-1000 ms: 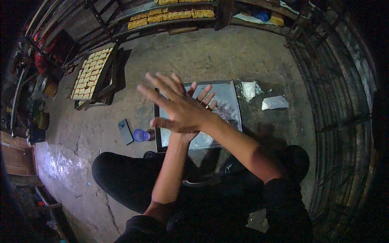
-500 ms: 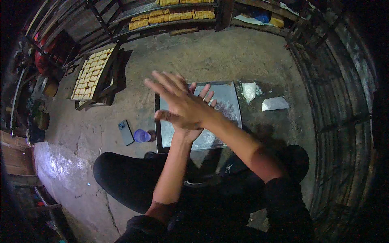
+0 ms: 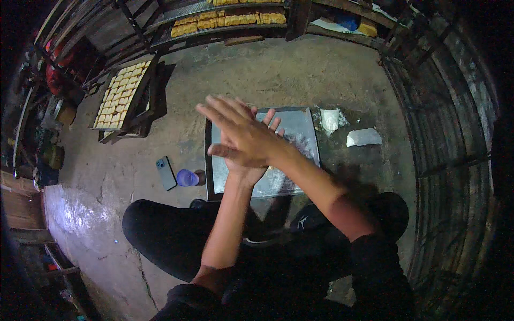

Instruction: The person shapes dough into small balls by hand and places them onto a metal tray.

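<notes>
My right hand (image 3: 243,139) lies across my left hand (image 3: 248,174), palm toward palm, above a shallow metal tray (image 3: 209,176). The right fingers are stretched out toward the upper left, slightly smeared by motion. Beneath it, the left hand's spread fingertips stick out on the far right side. Whatever may be between the palms is hidden. White powder (image 3: 278,183) is scattered over the tray's grey surface, and a darker patch (image 3: 301,143) shows partly behind my right wrist.
A purple cup (image 3: 187,177) and a phone (image 3: 166,173) rest left of the tray. Right of it are a powder-filled bag (image 3: 330,121) and a white packet (image 3: 364,137). A tray of pale dough pieces (image 3: 122,96) stands far left; racks hold golden bread (image 3: 230,21).
My right hand has shifted slightly to the right across the left one, its fingers still stretched. The tray and the things around it stay in place.
</notes>
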Demonstrator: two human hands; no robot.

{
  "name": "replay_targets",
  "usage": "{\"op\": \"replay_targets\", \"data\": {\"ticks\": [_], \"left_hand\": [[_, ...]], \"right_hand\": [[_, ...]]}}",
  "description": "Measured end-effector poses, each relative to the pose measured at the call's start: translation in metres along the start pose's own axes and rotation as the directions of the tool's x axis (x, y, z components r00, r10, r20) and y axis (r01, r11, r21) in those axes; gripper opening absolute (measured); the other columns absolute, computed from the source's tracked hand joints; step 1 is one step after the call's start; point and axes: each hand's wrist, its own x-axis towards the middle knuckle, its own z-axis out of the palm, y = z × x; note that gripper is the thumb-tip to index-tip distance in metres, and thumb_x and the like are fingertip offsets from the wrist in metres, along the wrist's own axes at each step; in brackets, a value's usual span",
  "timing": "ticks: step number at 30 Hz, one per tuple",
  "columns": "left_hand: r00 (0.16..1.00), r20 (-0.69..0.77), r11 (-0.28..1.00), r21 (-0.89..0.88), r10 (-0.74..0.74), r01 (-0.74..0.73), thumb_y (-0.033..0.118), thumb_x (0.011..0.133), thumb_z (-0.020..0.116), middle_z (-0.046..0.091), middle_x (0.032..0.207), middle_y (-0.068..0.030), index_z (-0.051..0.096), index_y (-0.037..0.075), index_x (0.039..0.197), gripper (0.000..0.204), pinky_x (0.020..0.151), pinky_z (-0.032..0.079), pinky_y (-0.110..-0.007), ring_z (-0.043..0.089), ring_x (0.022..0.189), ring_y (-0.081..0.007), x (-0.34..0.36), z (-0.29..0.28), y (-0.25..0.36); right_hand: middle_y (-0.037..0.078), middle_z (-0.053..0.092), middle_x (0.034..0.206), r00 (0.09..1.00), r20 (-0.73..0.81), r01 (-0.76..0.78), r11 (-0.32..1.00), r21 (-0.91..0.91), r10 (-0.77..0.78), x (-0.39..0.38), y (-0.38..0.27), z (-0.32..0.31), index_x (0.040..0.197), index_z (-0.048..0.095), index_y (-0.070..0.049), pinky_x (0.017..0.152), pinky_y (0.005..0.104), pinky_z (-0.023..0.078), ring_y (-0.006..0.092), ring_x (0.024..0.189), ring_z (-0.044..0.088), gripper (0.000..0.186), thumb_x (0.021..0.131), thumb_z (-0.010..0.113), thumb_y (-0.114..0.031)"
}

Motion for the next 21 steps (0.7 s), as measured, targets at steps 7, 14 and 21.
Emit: {"op": "replay_targets", "data": {"ticks": [7, 14, 21], "left_hand": [[0.993, -0.092, 0.995, -0.069, -0.077, 0.071, 0.074, 0.093, 0.025, 0.033, 0.154, -0.0232, 0.035, 0.012, 0.149, 0.084, 0.117, 0.024, -0.055, 0.035, 0.138, -0.0433, 0.010, -0.023, 0.021], [0.991, 0.127, 0.999, -0.011, -0.042, 0.044, 0.073, 0.093, 0.034, 0.035, 0.154, -0.0181, 0.035, 0.018, 0.149, 0.078, 0.115, 0.029, -0.054, 0.037, 0.138, -0.0392, 0.001, -0.022, -0.002], [0.995, 0.092, 0.994, -0.098, -0.044, 0.053, 0.066, 0.097, 0.028, 0.037, 0.152, -0.0179, 0.029, 0.013, 0.152, 0.077, 0.117, 0.025, -0.054, 0.033, 0.141, -0.0385, 0.004, -0.023, 0.017]], "right_hand": [[0.026, 0.031, 0.154, 0.993, 0.105, -0.046, 0.999, 0.001, 0.045, -0.019, 0.001, 0.001, 0.152, 0.032, -0.010, 0.117, 0.0580, 0.017, 0.0445, 0.144, 0.023, 0.092, 0.089, 0.035, -0.077], [0.022, 0.033, 0.154, 0.999, 0.040, -0.006, 1.000, 0.021, 0.005, 0.000, -0.009, 0.005, 0.150, 0.037, -0.010, 0.117, 0.0587, 0.014, 0.0415, 0.144, 0.026, 0.089, 0.091, 0.030, -0.077], [0.022, 0.029, 0.157, 0.989, 0.138, -0.050, 0.995, -0.089, 0.062, -0.025, 0.016, 0.000, 0.148, 0.041, -0.009, 0.118, 0.0595, 0.010, 0.0414, 0.147, 0.021, 0.092, 0.088, 0.033, -0.079]]}}
